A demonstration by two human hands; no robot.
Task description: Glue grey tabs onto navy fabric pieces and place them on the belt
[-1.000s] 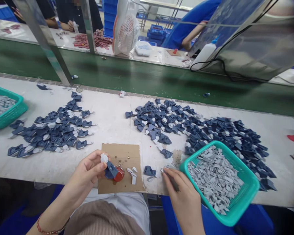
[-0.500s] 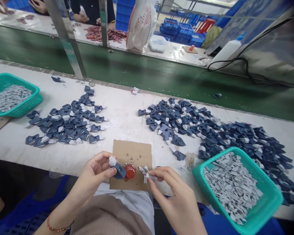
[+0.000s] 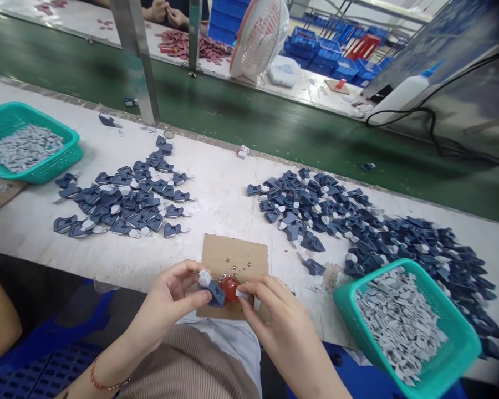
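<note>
Between the thumb and fingers of my left hand (image 3: pixel 177 293) is a dark blue plastic part (image 3: pixel 214 293) with a light grey piece at its upper end. My right hand (image 3: pixel 276 307) pinches a small light grey plastic piece (image 3: pixel 242 292) just right of a round red container (image 3: pixel 230 288). This container, which looks wet or glossy, sits on a brown cardboard sheet (image 3: pixel 249 252) with several shiny drops on it. Partly hidden behind my right fingers, another grey piece (image 3: pixel 256 303) lies on the cardboard.
Piles of dark blue parts lie left (image 3: pixel 125 202) and right (image 3: pixel 316 205) on the white table. Green baskets of grey pieces stand at right (image 3: pixel 461 332) and far left (image 3: pixel 72 144). Beyond the green belt (image 3: pixel 299 130) are a fan (image 3: pixel 260 41), a white bottle (image 3: pixel 403 91) and another person's hands (image 3: pixel 166 14).
My right hand has moved left from the grey pieces on the cardboard, carrying one to the red container's edge. The left hand still holds the blue part. The whole view has shifted slightly.
</note>
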